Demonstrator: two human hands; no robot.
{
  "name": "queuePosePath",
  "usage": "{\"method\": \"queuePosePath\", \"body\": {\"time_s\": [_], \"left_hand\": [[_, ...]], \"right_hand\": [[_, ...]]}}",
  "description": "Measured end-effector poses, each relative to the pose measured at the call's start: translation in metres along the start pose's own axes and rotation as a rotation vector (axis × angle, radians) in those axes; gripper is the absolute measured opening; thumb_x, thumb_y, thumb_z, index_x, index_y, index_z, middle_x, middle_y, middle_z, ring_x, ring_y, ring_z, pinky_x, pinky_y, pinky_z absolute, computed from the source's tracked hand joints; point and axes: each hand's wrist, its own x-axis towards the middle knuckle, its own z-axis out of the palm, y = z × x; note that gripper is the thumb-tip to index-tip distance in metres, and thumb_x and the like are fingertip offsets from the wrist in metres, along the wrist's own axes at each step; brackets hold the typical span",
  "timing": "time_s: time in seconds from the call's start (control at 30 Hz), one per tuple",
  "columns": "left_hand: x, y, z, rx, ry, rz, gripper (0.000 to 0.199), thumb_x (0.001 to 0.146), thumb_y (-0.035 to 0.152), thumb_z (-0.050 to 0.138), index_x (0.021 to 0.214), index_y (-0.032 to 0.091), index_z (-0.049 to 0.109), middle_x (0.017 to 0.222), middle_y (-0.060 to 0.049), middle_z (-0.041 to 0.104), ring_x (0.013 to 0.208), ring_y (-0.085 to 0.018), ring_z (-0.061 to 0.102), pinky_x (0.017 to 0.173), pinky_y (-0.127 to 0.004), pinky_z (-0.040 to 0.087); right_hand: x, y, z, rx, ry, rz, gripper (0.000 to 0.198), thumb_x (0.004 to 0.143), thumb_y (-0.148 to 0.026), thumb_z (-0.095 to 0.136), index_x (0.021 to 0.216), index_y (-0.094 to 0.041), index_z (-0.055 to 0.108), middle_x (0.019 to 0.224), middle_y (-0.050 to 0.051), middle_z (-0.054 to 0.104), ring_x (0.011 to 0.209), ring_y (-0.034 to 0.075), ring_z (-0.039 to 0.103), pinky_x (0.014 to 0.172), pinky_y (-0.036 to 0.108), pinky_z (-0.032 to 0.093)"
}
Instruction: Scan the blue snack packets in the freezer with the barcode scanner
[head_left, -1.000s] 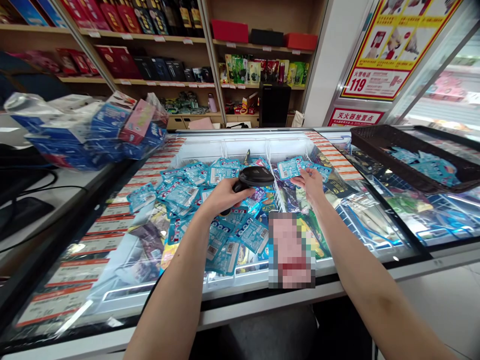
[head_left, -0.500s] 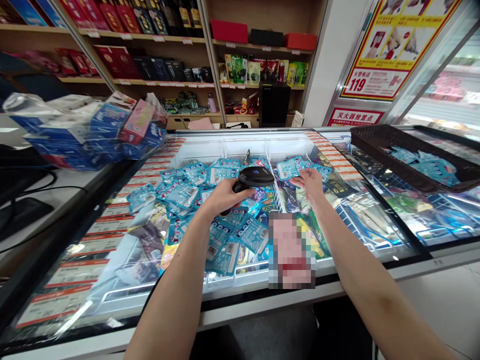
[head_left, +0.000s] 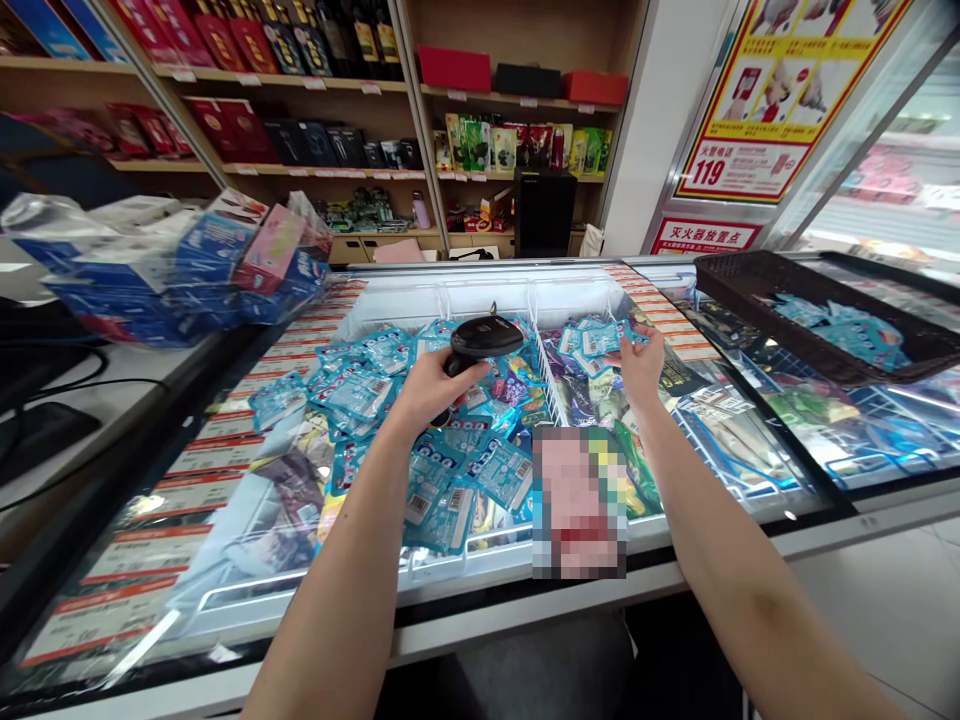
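A black handheld barcode scanner [head_left: 486, 338] is gripped in my left hand [head_left: 435, 390], its head over the freezer chest. Below it spreads a heap of light-blue packets [head_left: 360, 390], several with barcodes showing. My right hand [head_left: 642, 365] is over the compartment right of the white wire divider [head_left: 551, 385]. Its thumb and fingers pinch the edge of a light-blue packet [head_left: 604, 338], partly hidden by the fingers. Another light-blue packet [head_left: 572, 338] lies just left of it, overlapping. Darker bags [head_left: 596, 395] lie underneath.
A brown basket [head_left: 795, 335] holding light-blue packets stands on the freezer at right. Wrapped blue and white boxes [head_left: 150, 265] stand at left beside black cables. A pixelated pinkish patch [head_left: 576, 500] covers something at the freezer's front edge [head_left: 525, 620]. Stocked shelves [head_left: 300, 170] stand behind.
My right hand has moved right, and the light-blue packets beside it now lie differently, fanned out further. My left hand and the scanner have shifted slightly left.
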Motion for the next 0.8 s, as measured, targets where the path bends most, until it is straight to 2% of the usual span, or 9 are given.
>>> {"method": "queuePosePath", "body": {"time_s": [0.1, 0.2, 0.33, 0.4, 0.47, 0.6, 0.7, 0.8], "left_hand": [[0.001, 0.001, -0.005, -0.006, 0.081, 0.007, 0.036, 0.077, 0.053, 0.065, 0.072, 0.018, 0.059, 0.051, 0.0, 0.057, 0.047, -0.014, 0.053, 0.05, -0.025, 0.041], [0.003, 0.0, -0.009, -0.026, 0.155, 0.005, 0.035, 0.077, 0.051, 0.065, 0.071, 0.017, 0.058, 0.051, 0.0, 0.057, 0.047, -0.013, 0.052, 0.05, -0.024, 0.041], [0.005, -0.001, -0.016, -0.048, 0.203, -0.005, 0.033, 0.077, 0.049, 0.066, 0.076, 0.017, 0.059, 0.054, 0.001, 0.056, 0.047, -0.012, 0.051, 0.048, -0.023, 0.04], [0.006, -0.002, -0.019, -0.034, 0.213, -0.012, 0.033, 0.076, 0.049, 0.066, 0.077, 0.017, 0.06, 0.054, 0.001, 0.056, 0.046, -0.012, 0.051, 0.047, -0.023, 0.039], [0.005, -0.004, -0.02, -0.01, 0.236, -0.022, 0.033, 0.075, 0.049, 0.067, 0.078, 0.017, 0.06, 0.053, 0.001, 0.055, 0.046, -0.012, 0.052, 0.046, -0.024, 0.038], [0.004, -0.008, -0.021, 0.006, 0.269, -0.037, 0.033, 0.075, 0.049, 0.066, 0.079, 0.016, 0.061, 0.054, 0.001, 0.056, 0.047, -0.013, 0.053, 0.046, -0.024, 0.038], [0.004, -0.011, -0.022, -0.001, 0.247, -0.02, 0.034, 0.075, 0.05, 0.066, 0.08, 0.016, 0.062, 0.054, 0.001, 0.056, 0.047, -0.013, 0.053, 0.047, -0.025, 0.039], [0.004, -0.012, -0.023, -0.004, 0.235, -0.013, 0.035, 0.076, 0.051, 0.065, 0.08, 0.016, 0.062, 0.052, 0.001, 0.055, 0.047, -0.013, 0.052, 0.047, -0.025, 0.039]], "right_hand": [[0.005, 0.003, -0.007, -0.249, 0.03, -0.113, 0.043, 0.09, -0.038, 0.046, 0.126, -0.015, 0.05, 0.099, 0.012, 0.068, 0.077, 0.025, 0.069, 0.082, 0.045, 0.054], [0.008, 0.004, -0.009, -0.505, 0.034, -0.17, 0.048, 0.085, -0.042, 0.055, 0.12, -0.009, 0.06, 0.102, 0.017, 0.067, 0.094, 0.029, 0.064, 0.095, 0.047, 0.045], [0.003, 0.004, -0.007, -0.78, 0.085, -0.204, 0.054, 0.08, -0.048, 0.063, 0.116, -0.008, 0.065, 0.126, 0.025, 0.056, 0.123, 0.038, 0.044, 0.102, 0.053, 0.035], [-0.003, 0.001, -0.006, -0.855, 0.125, -0.2, 0.05, 0.083, -0.046, 0.061, 0.116, -0.009, 0.065, 0.138, 0.025, 0.048, 0.13, 0.04, 0.035, 0.102, 0.055, 0.032], [-0.008, -0.004, -0.004, -0.887, 0.129, -0.241, 0.045, 0.086, -0.041, 0.058, 0.12, -0.012, 0.064, 0.144, 0.022, 0.044, 0.131, 0.04, 0.033, 0.102, 0.056, 0.03], [-0.016, -0.013, 0.008, -0.834, -0.027, -0.428, 0.036, 0.09, -0.032, 0.052, 0.121, -0.018, 0.065, 0.139, 0.014, 0.054, 0.127, 0.035, 0.04, 0.104, 0.054, 0.03], [-0.021, -0.016, 0.022, -0.652, -0.25, -0.524, 0.031, 0.092, -0.029, 0.049, 0.114, -0.018, 0.068, 0.124, 0.012, 0.066, 0.117, 0.03, 0.052, 0.104, 0.048, 0.036], [-0.027, -0.02, 0.037, -0.432, -0.481, -0.538, 0.029, 0.094, -0.029, 0.048, 0.11, -0.019, 0.07, 0.114, 0.01, 0.071, 0.109, 0.025, 0.06, 0.1, 0.041, 0.043]]}}
